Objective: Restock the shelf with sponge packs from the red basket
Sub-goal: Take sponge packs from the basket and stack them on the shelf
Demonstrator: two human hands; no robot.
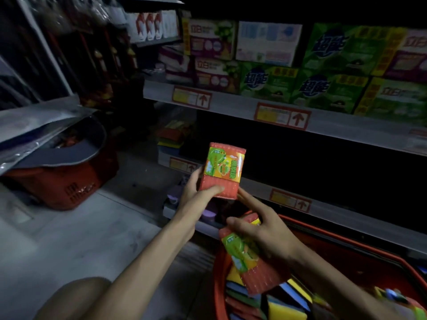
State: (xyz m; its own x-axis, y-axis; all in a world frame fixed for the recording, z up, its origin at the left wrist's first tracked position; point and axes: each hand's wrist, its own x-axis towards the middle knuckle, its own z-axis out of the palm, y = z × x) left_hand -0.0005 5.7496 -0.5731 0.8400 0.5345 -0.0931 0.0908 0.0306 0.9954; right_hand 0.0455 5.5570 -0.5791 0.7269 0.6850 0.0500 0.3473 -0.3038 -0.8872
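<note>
1. Left hand (196, 195): holds a sponge pack (221, 169) upright in the air, in front of the shelf (288, 199) edge and above the red basket (323, 229). Thumb lies across the pack's lower front, fingers (196, 176) go behind it, so the pack is pinched btwn them.
2. Right hand (265, 239): grips a second sponge pack (251, 264), tilted, over the basket's left end. Thumb on top, lower fingers curled round it. Index finger is straight, tip at the bottom-right corner of the first pack; whether it touches, we cannot tell.
3. Red basket: bottom right, just in front of the shelf. We see more packs inside (yellow, blue, red), lying stacked.
4. Shelf bay behind the held pack: dark, contents not legible. Price tags (283, 116) w/ red arrows run along the shelf edges. Small stack of coloured sponges (171, 137) at the bay's left end.
5. Upper level: green and purple boxes (265, 79), two high.
6. Left side: another basket (69, 181), also red, on the floor (80, 227), w/ grey bags (41, 125) over it.
</note>
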